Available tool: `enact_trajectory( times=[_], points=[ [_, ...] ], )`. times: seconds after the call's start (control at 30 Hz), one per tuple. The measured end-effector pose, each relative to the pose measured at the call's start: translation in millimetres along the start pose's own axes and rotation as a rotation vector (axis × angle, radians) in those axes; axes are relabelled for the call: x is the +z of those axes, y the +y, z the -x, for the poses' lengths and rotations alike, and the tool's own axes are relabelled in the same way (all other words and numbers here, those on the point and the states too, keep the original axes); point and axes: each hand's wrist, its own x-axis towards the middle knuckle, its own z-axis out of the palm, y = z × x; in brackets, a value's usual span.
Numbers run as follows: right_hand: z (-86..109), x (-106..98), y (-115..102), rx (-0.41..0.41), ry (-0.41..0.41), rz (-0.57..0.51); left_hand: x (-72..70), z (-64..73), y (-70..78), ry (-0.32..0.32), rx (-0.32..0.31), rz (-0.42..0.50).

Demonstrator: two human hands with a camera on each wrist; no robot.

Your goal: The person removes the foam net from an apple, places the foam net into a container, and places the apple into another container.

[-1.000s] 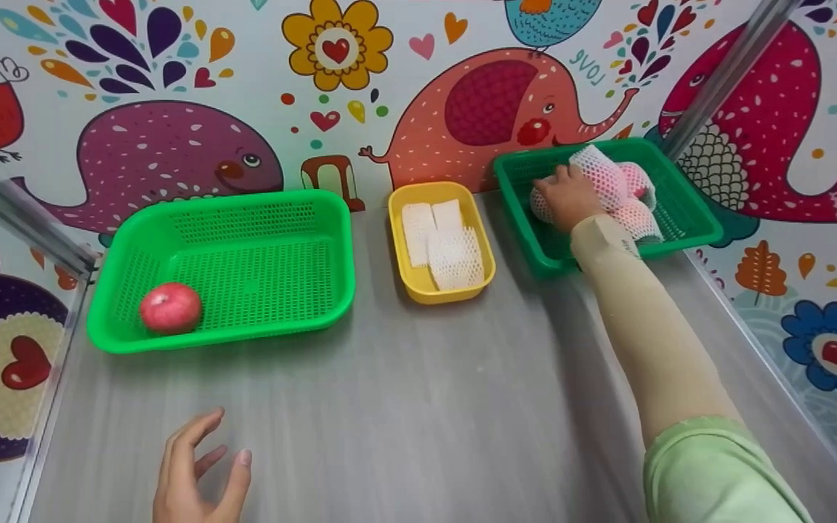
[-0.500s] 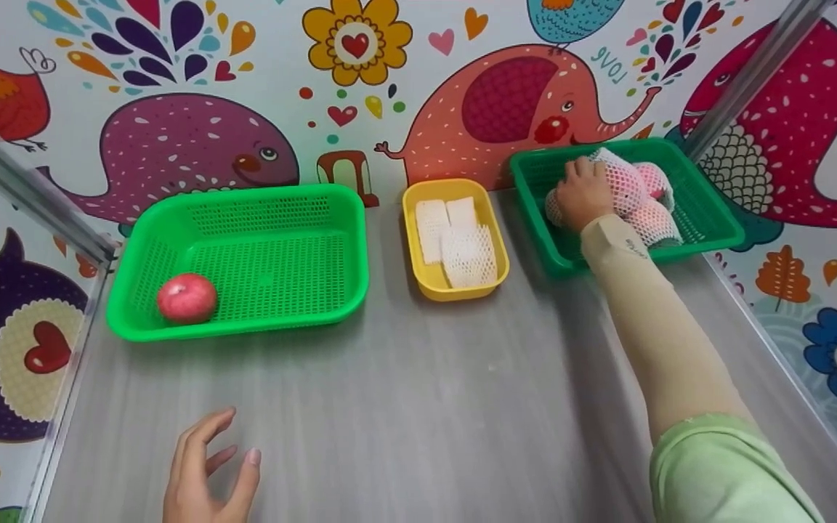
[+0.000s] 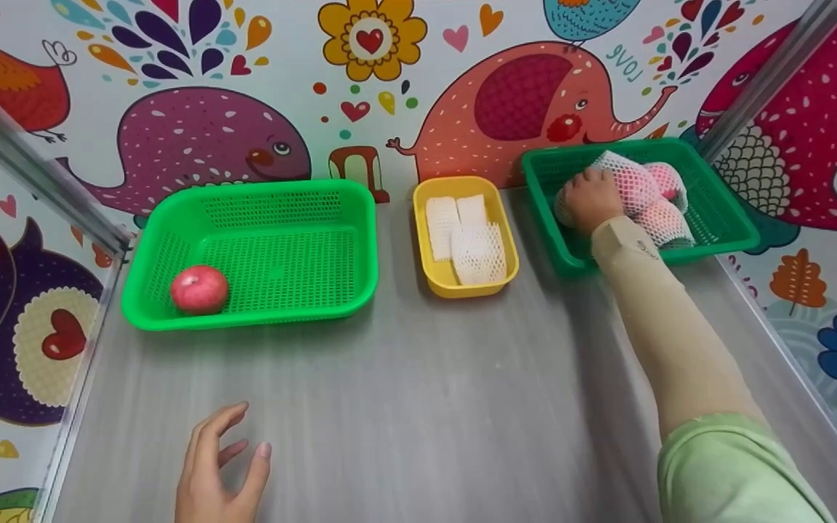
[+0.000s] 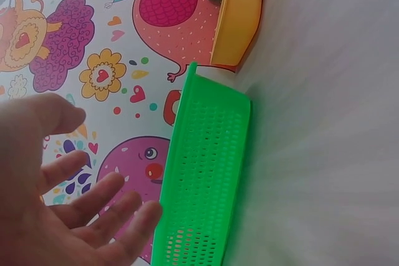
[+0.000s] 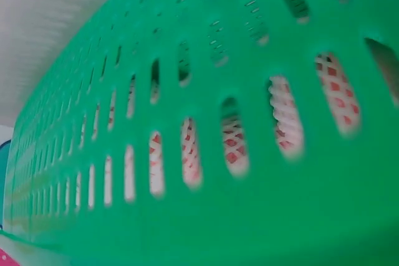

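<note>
right hand [image 3: 589, 203]: in right green basket [image 3: 724, 218], grasping a net-wrapped apple [image 3: 633, 181], more wrapped ones just beside
left hand [image 3: 219, 476]: released, fingers loose, over table [image 3: 426, 407]
left green basket [image 3: 280, 305]: bare apple [image 3: 199, 289] inside
yellow tray [image 3: 437, 280]: foam nets [image 3: 476, 250]

The person's right arm wears a loose, light green short sleeve [image 3: 731, 472] of soft fabric that ends above the elbow, its hem lightly gathered. Below it a smooth, close-fitting beige arm cover [image 3: 662, 319] runs down the forearm to a squared cuff just behind the right hand [image 3: 593, 203], with a small dark marking near that cuff. The left hand [image 3: 219, 476] is bare, without rings.
</note>
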Motion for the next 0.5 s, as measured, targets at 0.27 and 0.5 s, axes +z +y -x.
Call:
enact_trajectory(
  times=[0.27,0.5],
  points=[
    [16.0,-21.9,-3.6,0.007,-0.007,-0.148,-0.6,-2.0,2.8,-0.020,-0.009,0.000],
    [14.4,-22.3,7.5,0.060,-0.043,-0.293,1.3,0.9,1.4,-0.020,0.019,0.010]
  ],
)
